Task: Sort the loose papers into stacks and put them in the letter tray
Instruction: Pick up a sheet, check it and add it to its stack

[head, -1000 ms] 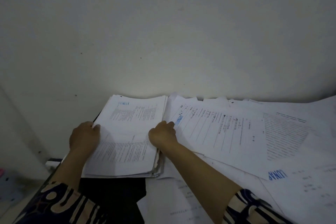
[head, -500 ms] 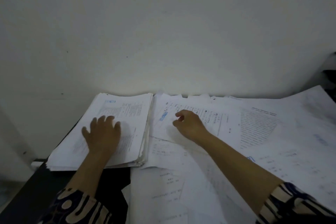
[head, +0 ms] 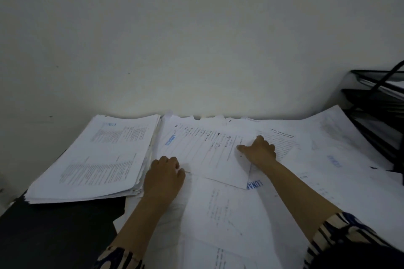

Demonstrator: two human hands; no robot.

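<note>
White paper covers most of my dark table (head: pixel 54 236). Half a second ago my left hand (head: pixel 162 178) lay flat on the stack (head: pixel 94 159) at 9 o'clock. Now it has come off the stack and rests on the near left edge of a sheet (head: pixel 203 155) in the middle, fingers bent down on it. My right hand (head: pixel 259 150) has slid to the right, to the far side of that same sheet, fingers curled and pressing on the paper. I cannot tell if either hand pinches the sheet. The sheet has a blue stamp that looks like "APPROVED". Blue letters "LUMA" peek out under its near corner. The loose papers (head: pixel 251 214) lie all around. The black tray (head: pixel 380 102) now shows at 3 o'clock, with paper in it.
</note>
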